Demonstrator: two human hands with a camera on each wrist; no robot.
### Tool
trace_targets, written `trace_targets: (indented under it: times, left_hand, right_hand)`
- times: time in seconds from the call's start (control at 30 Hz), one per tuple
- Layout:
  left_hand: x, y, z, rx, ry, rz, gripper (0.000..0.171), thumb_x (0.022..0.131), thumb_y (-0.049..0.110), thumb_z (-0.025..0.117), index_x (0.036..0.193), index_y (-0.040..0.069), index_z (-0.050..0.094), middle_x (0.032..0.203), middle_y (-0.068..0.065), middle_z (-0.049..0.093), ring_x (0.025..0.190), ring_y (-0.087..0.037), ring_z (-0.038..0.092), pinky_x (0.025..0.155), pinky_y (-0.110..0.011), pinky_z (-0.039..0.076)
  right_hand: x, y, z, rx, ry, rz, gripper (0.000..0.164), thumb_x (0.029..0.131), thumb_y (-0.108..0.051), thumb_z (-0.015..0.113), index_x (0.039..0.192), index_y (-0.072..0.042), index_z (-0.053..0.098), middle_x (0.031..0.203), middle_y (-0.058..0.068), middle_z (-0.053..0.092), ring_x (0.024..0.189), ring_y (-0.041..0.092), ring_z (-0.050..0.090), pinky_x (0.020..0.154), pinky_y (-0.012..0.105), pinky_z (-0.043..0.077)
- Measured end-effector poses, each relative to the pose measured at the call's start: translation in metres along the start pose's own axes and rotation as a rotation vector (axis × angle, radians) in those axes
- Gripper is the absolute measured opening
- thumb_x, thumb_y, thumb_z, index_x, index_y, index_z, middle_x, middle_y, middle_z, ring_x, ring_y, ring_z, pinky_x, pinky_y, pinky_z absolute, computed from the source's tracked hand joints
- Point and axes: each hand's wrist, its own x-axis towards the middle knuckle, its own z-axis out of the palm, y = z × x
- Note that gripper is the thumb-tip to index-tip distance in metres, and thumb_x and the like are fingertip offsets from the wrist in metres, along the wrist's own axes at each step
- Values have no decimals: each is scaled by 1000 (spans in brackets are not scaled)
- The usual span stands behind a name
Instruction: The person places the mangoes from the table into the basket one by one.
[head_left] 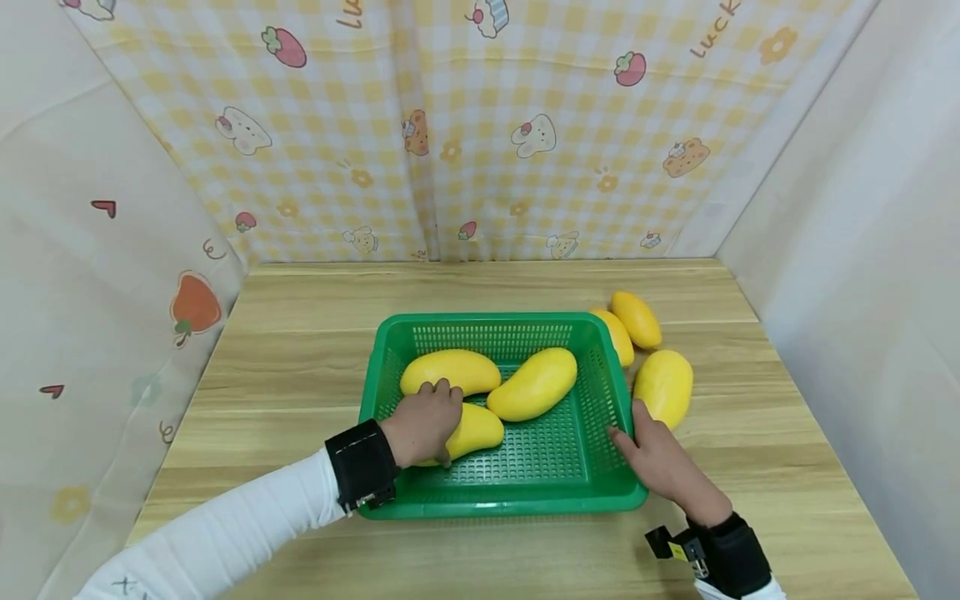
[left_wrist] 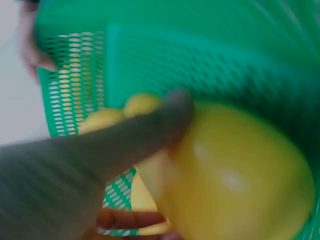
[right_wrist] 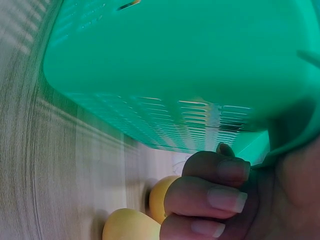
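Observation:
A green plastic basket (head_left: 502, 507) stands on the wooden table with three yellow mangoes inside. My left hand (head_left: 426, 423) reaches over its left side and grips the nearest mango (head_left: 480, 427), thumb on one side and fingers on the other; in the left wrist view that mango (left_wrist: 240, 175) looks large and blurred. Behind it lie a second mango (head_left: 453, 370) and, toward the right, a third mango (head_left: 534, 385). My right hand (head_left: 663, 462) holds the basket's right rim, the thumb inside, while its curled fingers (right_wrist: 210, 195) show under the rim outside.
Right of the basket, three more mangoes lie on the table (head_left: 292, 350): one mango (head_left: 663, 387) near my right hand, one mango (head_left: 636, 319) at the back, and one mango (head_left: 617, 337) partly hidden by the rim. A checked curtain (head_left: 465, 167) hangs behind; white cloth flanks both sides.

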Motion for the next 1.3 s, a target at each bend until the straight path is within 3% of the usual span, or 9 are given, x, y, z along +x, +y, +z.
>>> trace_targets:
  times: [0.47,0.63,0.73,0.87,0.97,1.07,1.17,1.23,1.3]
  left_hand:
    - [-5,-2,-2,101,57,44,79,54,53,89,102,-1,56,83,-10,46,66,-22,45,50,-31,47]
    - [-14,-5,-17,12,23,28,73,65,48,85,111,0,57,92,-10,51,71,-22,47,53,-33,47]
    - [-21,-11,-26,-80,44,49,62,74,42,81,114,0,59,96,-10,56,74,-21,52,57,-33,48]
    - [-32,-26,-33,-214,144,82,45,84,36,73,112,2,63,98,-9,61,77,-18,57,63,-30,49]
    - [-42,-41,-33,-312,265,55,38,88,33,70,112,3,63,101,-8,62,83,-19,59,68,-30,50]
    - [-51,-57,-27,-418,418,-9,34,90,27,69,114,4,63,98,-5,62,84,-19,59,68,-30,49]
    - [-61,-71,-19,-498,551,-103,32,90,22,68,115,3,61,85,-4,56,72,-17,51,59,-27,43]
    - [-65,-78,-11,-546,599,-173,34,90,20,68,116,0,59,77,-5,49,63,-17,44,53,-26,36]
    - [-67,-82,-3,-605,594,-230,40,91,22,68,118,-2,54,72,-5,42,58,-16,37,49,-25,32]
  right_hand:
    - [1,-1,-3,-37,-12,-10,35,100,-18,49,124,4,35,96,15,62,74,15,62,60,28,52]
    - [1,-3,-4,-60,-29,22,38,100,-22,50,123,3,35,93,14,62,72,14,63,59,28,52]
    - [0,-5,-5,-86,-38,40,39,100,-25,51,123,3,35,91,13,61,71,14,62,58,28,51]
    - [-1,-8,-7,-113,-37,50,40,100,-26,51,122,4,35,86,11,59,69,15,59,57,30,49]
    - [-2,-9,-8,-119,-39,51,41,100,-27,51,122,3,35,85,10,59,68,14,59,56,30,49]
    - [-2,-9,-8,-118,-49,51,40,100,-28,51,121,3,36,84,10,58,67,14,58,56,30,49]
    - [-1,-9,-7,-118,-54,52,40,100,-28,51,119,3,36,83,9,57,66,14,57,56,30,49]
    - [-1,-10,-7,-124,-56,52,39,100,-28,51,118,3,37,81,9,57,65,15,57,56,30,48]
    - [-2,-9,-7,-134,-57,55,39,100,-29,51,118,3,37,80,8,56,64,15,56,55,30,48]
